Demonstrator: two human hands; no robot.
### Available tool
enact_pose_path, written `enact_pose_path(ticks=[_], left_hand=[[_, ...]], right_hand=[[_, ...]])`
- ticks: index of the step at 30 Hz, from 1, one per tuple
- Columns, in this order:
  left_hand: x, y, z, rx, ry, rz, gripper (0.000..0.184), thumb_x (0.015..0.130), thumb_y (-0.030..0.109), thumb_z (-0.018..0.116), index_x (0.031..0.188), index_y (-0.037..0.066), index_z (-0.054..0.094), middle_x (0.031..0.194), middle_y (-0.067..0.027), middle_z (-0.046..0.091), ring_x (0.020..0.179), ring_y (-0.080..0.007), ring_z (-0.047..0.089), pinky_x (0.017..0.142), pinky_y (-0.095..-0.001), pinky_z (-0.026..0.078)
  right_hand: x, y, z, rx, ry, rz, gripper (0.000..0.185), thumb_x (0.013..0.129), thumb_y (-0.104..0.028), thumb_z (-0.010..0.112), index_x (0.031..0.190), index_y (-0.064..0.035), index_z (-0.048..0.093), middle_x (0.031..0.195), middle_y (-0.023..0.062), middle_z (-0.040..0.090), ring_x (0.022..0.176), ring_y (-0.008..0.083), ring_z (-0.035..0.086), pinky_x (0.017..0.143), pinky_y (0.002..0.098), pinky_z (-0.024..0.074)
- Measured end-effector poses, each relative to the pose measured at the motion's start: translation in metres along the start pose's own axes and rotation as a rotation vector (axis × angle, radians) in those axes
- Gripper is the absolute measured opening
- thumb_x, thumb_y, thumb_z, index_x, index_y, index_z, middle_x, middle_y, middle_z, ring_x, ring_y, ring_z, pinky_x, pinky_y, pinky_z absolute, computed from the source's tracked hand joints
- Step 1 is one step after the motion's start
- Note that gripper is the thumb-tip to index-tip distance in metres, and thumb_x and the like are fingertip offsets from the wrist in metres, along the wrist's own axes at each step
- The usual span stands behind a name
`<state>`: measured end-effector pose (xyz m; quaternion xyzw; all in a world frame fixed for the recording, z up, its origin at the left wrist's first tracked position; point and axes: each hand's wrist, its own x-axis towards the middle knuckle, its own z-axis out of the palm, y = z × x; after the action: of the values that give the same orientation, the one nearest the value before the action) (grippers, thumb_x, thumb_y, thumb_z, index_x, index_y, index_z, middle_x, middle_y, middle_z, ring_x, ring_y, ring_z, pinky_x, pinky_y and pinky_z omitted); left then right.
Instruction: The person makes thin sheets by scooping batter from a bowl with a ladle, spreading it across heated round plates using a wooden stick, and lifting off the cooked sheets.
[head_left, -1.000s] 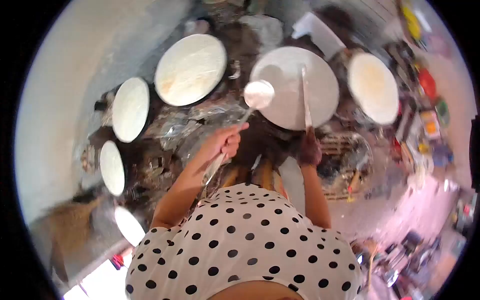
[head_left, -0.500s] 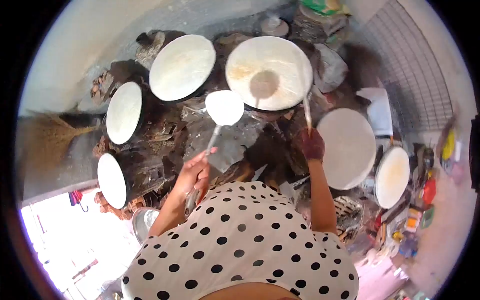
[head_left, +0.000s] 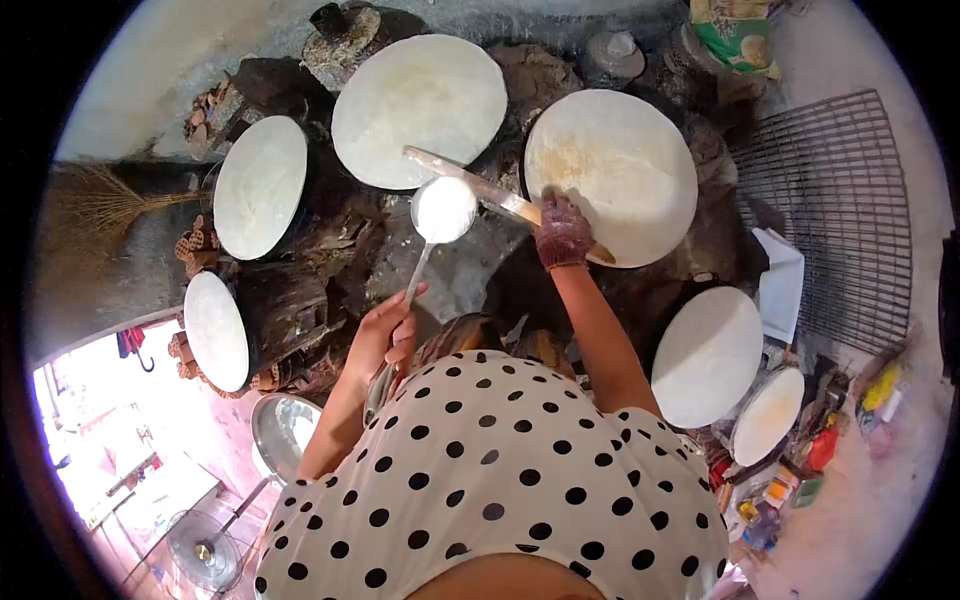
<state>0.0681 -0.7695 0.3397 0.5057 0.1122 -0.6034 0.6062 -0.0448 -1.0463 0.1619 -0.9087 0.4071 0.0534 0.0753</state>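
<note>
Left hand (head_left: 385, 335): bare, fingers wrapped around the handle of one ladle (head_left: 444, 212). The ladle bowl lies forward and to the right of this hand and carries white material. Right hand (head_left: 563, 232): covered by one dark red glove, grasping one flat wooden stick (head_left: 505, 199). The stick runs from the right hand forward and to the left, past the far side of the ladle bowl; its short end projects on the right of the glove. Contact between stick and ladle cannot be determined.

Round pans with pale surfaces, total six:
- One pan (head_left: 420, 95), forward of the left hand; the stick tip overlaps its near edge in view, contact not determinable.
- One pan (head_left: 630, 165), immediately forward and right of the right hand.
- Two to the left of the left hand: one pan (head_left: 260, 187) farther forward, one pan (head_left: 216, 332) about level.
- Two to the right of the right hand and nearer the body: one pan (head_left: 707, 357), then one pan (head_left: 770, 417) farther right.

Surrounding items: one metal basin (head_left: 266, 440), left of and behind the left hand; one straw broom (head_left: 110, 205), far left of it; one wire grid (head_left: 835, 190), far right of the right hand.
</note>
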Motion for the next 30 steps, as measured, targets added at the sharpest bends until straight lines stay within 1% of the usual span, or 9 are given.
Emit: enact_pose_path(ticks=[4,9,12,14,19,21,23,25,30], left_hand=[[0.018,0.013,-0.016,-0.103,-0.018,-0.033,0.037,0.1,0.015,0.037,0.135,0.003,0.04,0.061,0.0048,0.033,0.038,-0.0035,0.029,0.035,-0.0181,0.025],[0.014,0.037,-0.01,-0.299,-0.216,0.023,0.04,0.1,0.017,0.04,0.137,0.002,0.037,0.059,0.0065,0.033,0.036,-0.0019,0.028,0.033,-0.0174,0.024],[-0.004,0.037,0.033,0.005,-0.132,0.185,0.042,0.099,0.018,0.042,0.138,0.002,0.037,0.059,0.0061,0.035,0.035,-0.0029,0.028,0.033,-0.0182,0.024],[0.0,0.026,0.062,0.474,-0.085,0.373,0.043,0.099,0.019,0.042,0.139,0.003,0.037,0.058,0.0057,0.038,0.034,-0.0043,0.028,0.033,-0.0191,0.024],[0.074,0.009,0.128,0.256,-0.227,0.12,0.039,0.1,0.02,0.04,0.135,0.004,0.042,0.056,0.0058,0.037,0.037,-0.0051,0.029,0.035,-0.0218,0.025],[0.076,-0.003,0.162,0.316,-0.277,0.074,0.038,0.1,0.021,0.04,0.135,0.005,0.042,0.056,0.0059,0.036,0.038,-0.005,0.03,0.035,-0.0221,0.025],[0.036,-0.022,0.185,0.475,-0.419,0.256,0.038,0.101,0.021,0.039,0.135,0.005,0.041,0.057,0.0058,0.036,0.039,-0.0049,0.031,0.036,-0.0221,0.026],[0.041,-0.043,0.207,0.564,-0.443,0.305,0.038,0.101,0.021,0.038,0.136,0.005,0.041,0.058,0.0055,0.036,0.04,-0.0048,0.031,0.036,-0.0219,0.026],[0.136,-0.074,0.245,0.403,-0.549,-0.053,0.038,0.102,0.019,0.037,0.137,0.006,0.041,0.059,0.0083,0.028,0.04,-0.0014,0.031,0.034,-0.0199,0.031]], right_hand=[[0.002,0.012,-0.019,-0.109,-0.018,0.025,0.022,0.076,-0.025,0.064,0.095,-0.0138,0.064,0.092,0.006,0.064,0.088,0.0265,0.064,0.073,0.0402,0.0525],[-0.002,0.027,-0.096,-0.069,0.096,0.043,0.02,0.081,-0.026,0.06,0.095,-0.0124,0.064,0.092,0.0068,0.063,0.089,0.0244,0.064,0.074,0.0378,0.0523],[-0.003,0.069,-0.109,0.006,0.25,0.108,0.025,0.086,-0.03,0.056,0.1,-0.01,0.062,0.095,0.0098,0.063,0.091,0.0243,0.063,0.078,0.0367,0.0521],[0.005,0.118,-0.118,0.075,0.385,0.215,0.031,0.09,-0.035,0.051,0.103,-0.0088,0.061,0.099,0.0133,0.063,0.091,0.0266,0.063,0.077,0.0377,0.052],[-0.047,0.326,-0.164,-0.405,0.551,0.315,0.028,0.086,-0.031,0.061,0.103,-0.0091,0.065,0.09,0.0137,0.066,0.084,0.0285,0.064,0.072,0.0381,0.0495],[-0.119,0.385,-0.185,0.745,0.813,0.801,0.03,0.082,-0.029,0.068,0.101,-0.0069,0.065,0.083,0.0096,0.063,0.082,0.021,0.061,0.07,0.0336,0.0462],[-0.216,0.439,-0.19,1.125,1.179,1.002,0.028,0.076,-0.027,0.074,0.091,-0.0046,0.067,0.074,0.0034,0.059,0.073,0.0155,0.057,0.065,0.0304,0.0431],[-0.311,0.479,-0.182,1.207,1.352,1.208,0.025,0.078,-0.027,0.074,0.084,-0.005,0.064,0.065,0.0016,0.055,0.051,0.0139,0.047,0.044,0.0287,0.0357],[-0.459,0.53,-0.081,1.487,1.738,1.31,0.035,0.081,-0.035,0.069,0.092,-0.0015,0.064,0.071,0.0078,0.059,0.059,0.0184,0.054,0.053,0.0273,0.042]])
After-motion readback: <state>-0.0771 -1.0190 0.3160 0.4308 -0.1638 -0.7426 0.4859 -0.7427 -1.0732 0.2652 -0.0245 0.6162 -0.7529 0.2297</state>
